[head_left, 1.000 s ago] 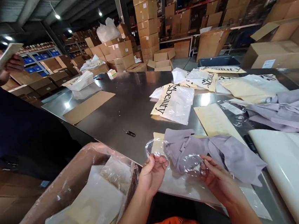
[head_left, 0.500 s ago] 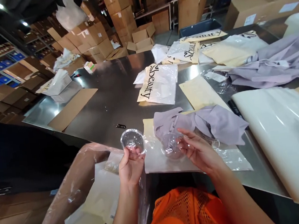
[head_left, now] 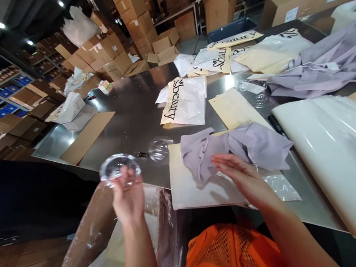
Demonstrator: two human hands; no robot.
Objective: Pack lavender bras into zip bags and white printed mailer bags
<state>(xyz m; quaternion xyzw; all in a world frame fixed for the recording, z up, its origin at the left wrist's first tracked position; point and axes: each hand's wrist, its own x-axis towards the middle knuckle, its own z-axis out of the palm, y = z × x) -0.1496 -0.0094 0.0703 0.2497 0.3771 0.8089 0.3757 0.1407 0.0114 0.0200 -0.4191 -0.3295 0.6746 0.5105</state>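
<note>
My left hand (head_left: 129,197) is closed on a clear plastic dome-shaped cup (head_left: 118,166), raised over the table's near edge at the left. A second clear plastic cup (head_left: 160,150) is just beyond, by small black thread snips (head_left: 142,154); whether it touches the table I cannot tell. My right hand (head_left: 236,172) has its fingers stretched out and holds nothing. It hovers at the near side of a lavender garment (head_left: 255,147), which lies crumpled on a white and cream plastic bag (head_left: 190,191).
Below my left arm stands a plastic-lined carton (head_left: 88,222) with bags inside. Printed bags (head_left: 184,103) lie mid-table, beyond a cream bag (head_left: 234,107). At the right are a white plastic stack (head_left: 325,157), a black marker (head_left: 276,125) and more lavender fabric (head_left: 320,73). A cardboard strip (head_left: 86,136) lies left.
My left hand has moved left with its cup. The other cup has left my right hand and is now by the snips. My right hand's fingers have straightened.
</note>
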